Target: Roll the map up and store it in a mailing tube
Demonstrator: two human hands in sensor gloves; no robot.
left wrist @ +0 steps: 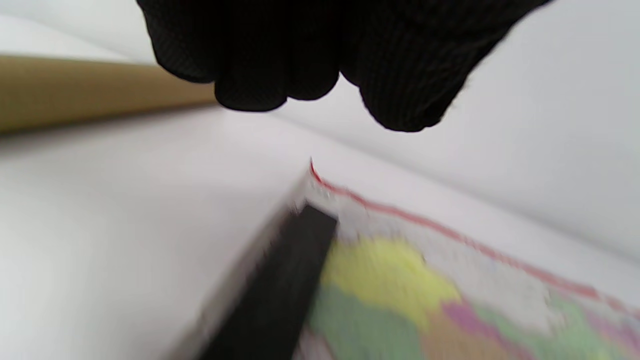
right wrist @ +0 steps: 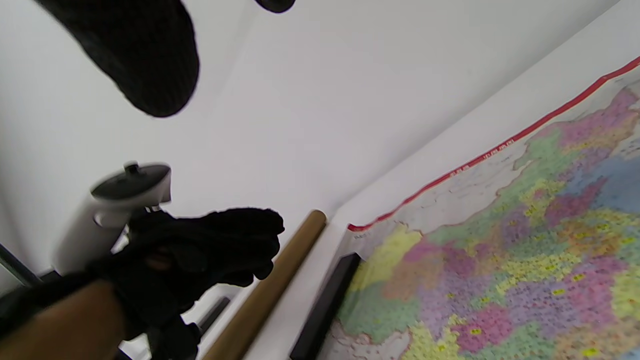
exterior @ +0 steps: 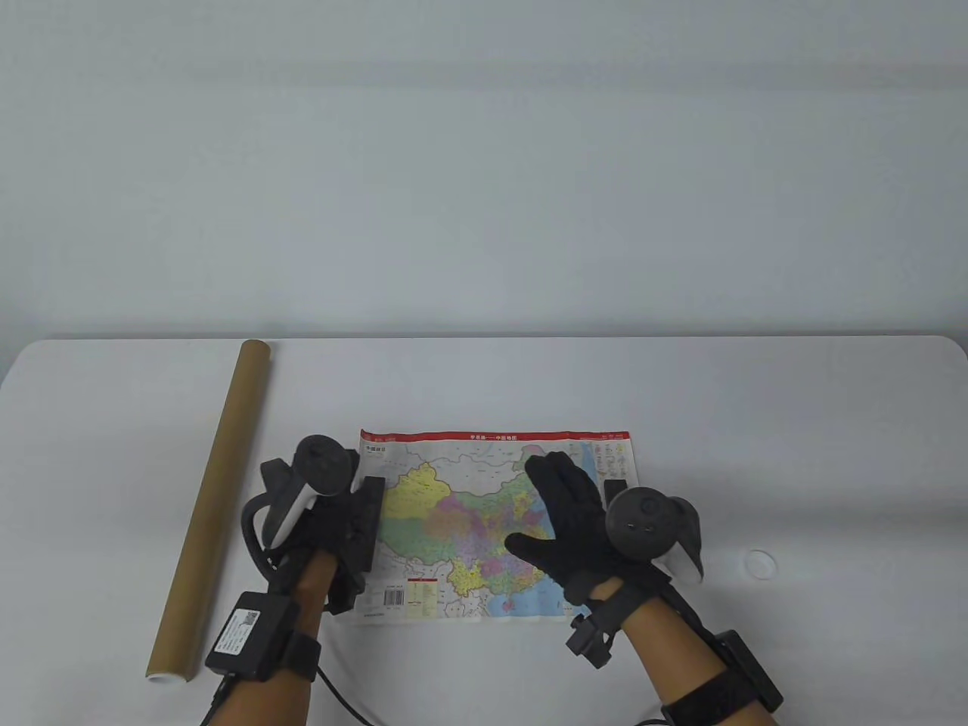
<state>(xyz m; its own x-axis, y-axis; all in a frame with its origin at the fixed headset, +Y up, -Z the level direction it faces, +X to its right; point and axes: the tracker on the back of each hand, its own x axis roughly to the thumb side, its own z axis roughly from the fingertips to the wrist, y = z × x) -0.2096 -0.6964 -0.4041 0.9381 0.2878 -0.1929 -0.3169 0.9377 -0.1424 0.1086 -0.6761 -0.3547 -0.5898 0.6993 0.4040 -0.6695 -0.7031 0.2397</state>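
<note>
Right wrist view alone shows left hand [right wrist: 210, 260] curled.

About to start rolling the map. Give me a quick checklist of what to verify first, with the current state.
1. Map lying flat and fully unrolled: ok.
2. Map free of weights: not ok. A black bar lies along its left edge, and a small black piece sits near its right edge.
3. Left hand free: ok, its fingers are loosely curled and hold nothing.
4. Right hand steadying the map: cannot tell. It is spread open over the map, but contact is unclear.
5. Mailing tube at hand: ok, it lies left of the map, apart from it.
6. Tube end open: cannot tell.
</note>
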